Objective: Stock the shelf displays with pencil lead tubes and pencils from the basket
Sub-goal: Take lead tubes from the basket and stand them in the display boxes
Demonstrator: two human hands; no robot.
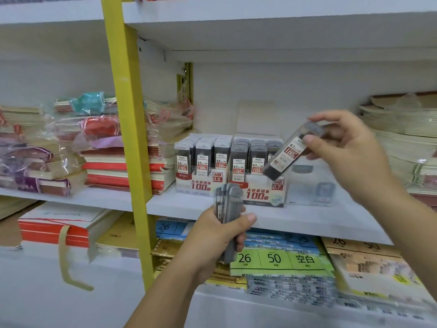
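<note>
My left hand (214, 235) grips an upright bundle of several grey pencil lead tubes (228, 209) in front of the shelf edge. My right hand (343, 147) holds a single lead tube (287, 153) labelled 0.7, tilted, just above the right end of the 0.7 display box (259, 194). That box stands on the middle shelf next to the 0.5 HB display box (201, 183); both hold rows of tubes. A clear, mostly empty display (309, 185) stands to the right of them. No basket or pencils are in view.
A yellow upright post (127, 129) divides the shelving. Wrapped notebook stacks (99, 147) lie left of the displays and pale stacks (402, 138) on the right. The lower shelf holds paper packs (279, 259) and red-edged books (54, 230).
</note>
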